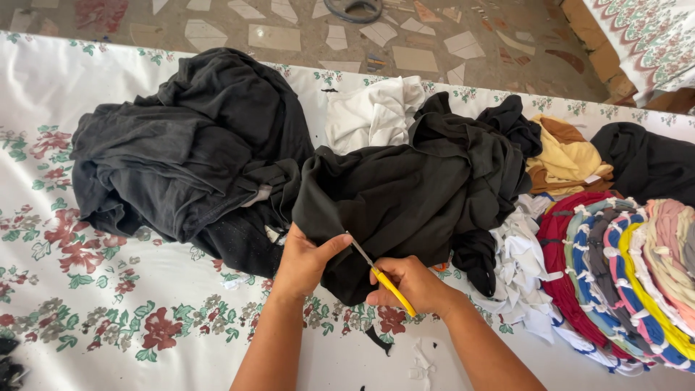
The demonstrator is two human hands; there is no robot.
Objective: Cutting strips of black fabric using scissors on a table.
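A table under a floral cloth [108, 318] is carrying heaps of black garments [188, 152], a white one [373, 112], yellow-brown ones [568, 156], white scraps [517, 271] and bundled fabric loops [630, 275] near its right edge.

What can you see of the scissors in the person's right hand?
The scissors have yellow handles and slim grey metal blades. The right hand grips the handles, and the blades point up and left into the edge of the black cloth. The left hand pinches that cloth beside the blade tips.
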